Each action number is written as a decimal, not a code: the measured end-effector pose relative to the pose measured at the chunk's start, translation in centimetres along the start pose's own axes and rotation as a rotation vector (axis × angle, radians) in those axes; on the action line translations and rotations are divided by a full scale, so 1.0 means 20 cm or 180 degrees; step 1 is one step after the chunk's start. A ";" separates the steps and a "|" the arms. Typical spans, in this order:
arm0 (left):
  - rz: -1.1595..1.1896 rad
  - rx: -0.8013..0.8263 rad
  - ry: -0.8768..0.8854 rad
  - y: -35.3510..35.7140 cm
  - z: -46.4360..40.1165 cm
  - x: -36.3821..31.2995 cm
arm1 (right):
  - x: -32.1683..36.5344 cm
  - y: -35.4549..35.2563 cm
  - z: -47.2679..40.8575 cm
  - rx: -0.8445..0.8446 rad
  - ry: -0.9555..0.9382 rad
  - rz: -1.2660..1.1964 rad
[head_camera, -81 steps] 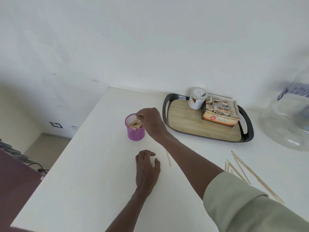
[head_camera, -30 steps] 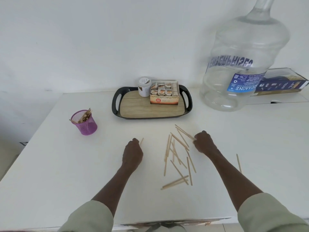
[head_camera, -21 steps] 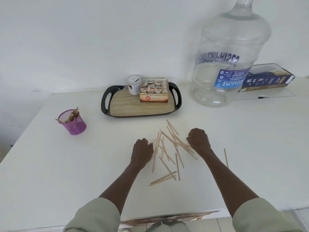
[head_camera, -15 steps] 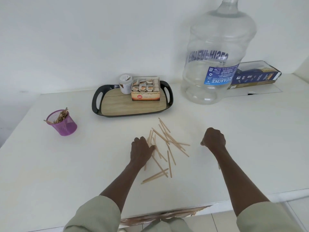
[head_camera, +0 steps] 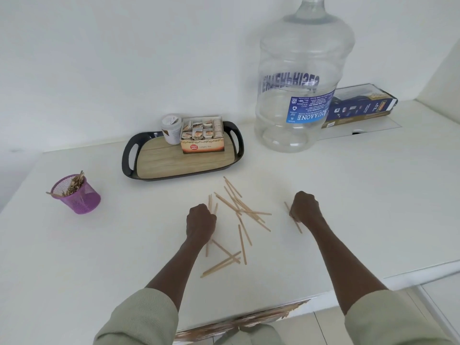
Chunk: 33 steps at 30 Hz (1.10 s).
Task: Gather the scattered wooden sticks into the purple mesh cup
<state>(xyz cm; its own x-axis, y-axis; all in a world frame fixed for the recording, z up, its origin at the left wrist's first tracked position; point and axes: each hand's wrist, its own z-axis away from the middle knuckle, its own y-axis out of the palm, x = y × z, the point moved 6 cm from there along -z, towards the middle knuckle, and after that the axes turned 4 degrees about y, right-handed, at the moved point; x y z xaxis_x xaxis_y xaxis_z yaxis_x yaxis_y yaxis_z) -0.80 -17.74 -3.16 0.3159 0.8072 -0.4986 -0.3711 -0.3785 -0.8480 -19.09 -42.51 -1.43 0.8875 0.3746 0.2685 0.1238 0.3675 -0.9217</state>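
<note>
A loose pile of thin, pale wooden sticks [head_camera: 239,210] lies scattered on the white tabletop [head_camera: 348,207] just below the centre of the frame, many crossing one another, with a few more lower down near the left forearm. The left hand [head_camera: 200,221] rests at the pile's left edge, curled into a fist with its knuckles up; sticks pass beside and under it, but whether it grips any cannot be told. The right hand [head_camera: 304,207] sits to the right of the pile, also curled closed, pressing on or pinching a single wooden stick [head_camera: 297,226] that pokes out on both sides of it, apart from the main heap.

The small purple mesh cup [head_camera: 79,198] stands at the left of the frame, well apart from the pile, tilted a little and already holding a bunch of sticks.

Above the pile, a black-rimmed tray with a wood-look floor [head_camera: 159,160] carries a white cylindrical jar [head_camera: 171,129] and an open cardboard box of sachets [head_camera: 202,138]. At the upper right stands a big clear plastic water jug with a blue label [head_camera: 302,83], and behind it lies a long dark blue carton [head_camera: 361,105]. Pale green sleeves [head_camera: 139,319] cover the upper arms at the bottom edge.
</note>
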 end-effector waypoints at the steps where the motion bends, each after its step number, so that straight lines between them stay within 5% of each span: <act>1: 0.0002 0.0022 -0.0004 0.00 0.00 0.00 | 0.04 0.01 0.00 -0.0057 -0.0109 -0.0121; 10: 0.0140 -0.0080 0.0002 -0.01 -0.01 0.05 | 0.48 0.25 0.12 0.0467 -0.0928 -0.0057; 20: -0.0090 -0.0054 0.0141 -0.06 0.00 0.01 | 0.60 0.29 0.20 -0.0071 -0.0994 -0.0023; 33: -0.0348 -0.0062 0.0472 -0.03 -0.02 -0.03 | 0.61 0.25 0.14 0.0073 -0.1245 0.0330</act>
<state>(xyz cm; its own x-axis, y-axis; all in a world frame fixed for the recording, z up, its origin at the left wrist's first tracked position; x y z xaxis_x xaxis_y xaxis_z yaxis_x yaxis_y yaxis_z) -0.41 -18.23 -2.42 0.4791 0.7690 -0.4232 -0.3109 -0.3022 -0.9011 -8.91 -33.67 -2.02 0.6582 0.7048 0.2647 0.0287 0.3279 -0.9443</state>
